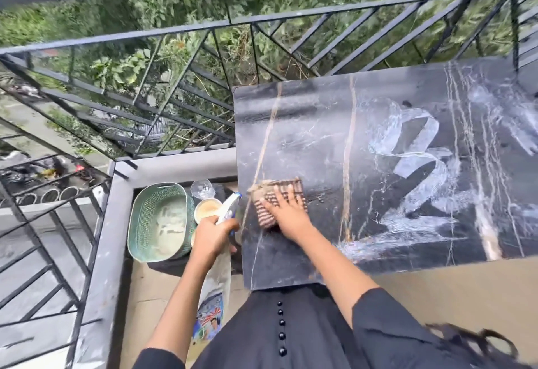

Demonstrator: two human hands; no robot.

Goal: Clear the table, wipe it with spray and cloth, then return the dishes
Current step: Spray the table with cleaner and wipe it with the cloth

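A black marble-look table (320, 124) fills the right of the view, with white wet wipe streaks across its middle and right. My right hand (286, 212) presses flat on a striped brown cloth (269, 195) near the table's front left corner. My left hand (214, 236) holds a white spray bottle (228, 208) just off the table's left edge. On the floor to the left stand a green woven basket (145, 217), a cream bowl (207, 208) and a clear glass (203, 188).
A black metal railing (180, 77) surrounds the balcony at the left and behind the table, with greenery beyond it. A grey ledge (113, 223) runs along the floor edge. A printed bag (214, 304) lies on the floor by my left side.
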